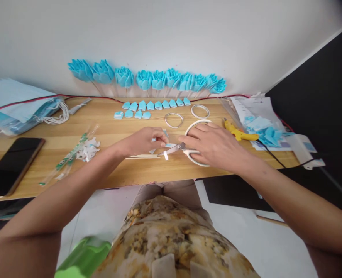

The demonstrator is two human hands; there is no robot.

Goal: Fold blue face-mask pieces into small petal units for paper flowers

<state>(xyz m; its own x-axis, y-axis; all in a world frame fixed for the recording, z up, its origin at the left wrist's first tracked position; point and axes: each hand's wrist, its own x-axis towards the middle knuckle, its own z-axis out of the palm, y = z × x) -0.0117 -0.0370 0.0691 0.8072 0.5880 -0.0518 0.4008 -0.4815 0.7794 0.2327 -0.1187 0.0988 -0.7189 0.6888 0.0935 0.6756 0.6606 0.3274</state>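
My right hand is wrapped around the white handles of a pair of scissors, whose blades point left and are parted. Between the thumb and fingers of my left hand is a narrow pale blue-and-white strip, its right end lying against the scissors near the pivot. A small white scrap sits across the lower blade. Thin wooden sticks lie on the table just below my left hand. Above it are two rows of folded light-blue pieces.
Several blue fabric flowers on sticks lean against the wall. Two tape rolls lie beyond the scissors. A yellow glue gun, papers and blue scraps are right. White scraps, a phone and pale-blue sheets are left.
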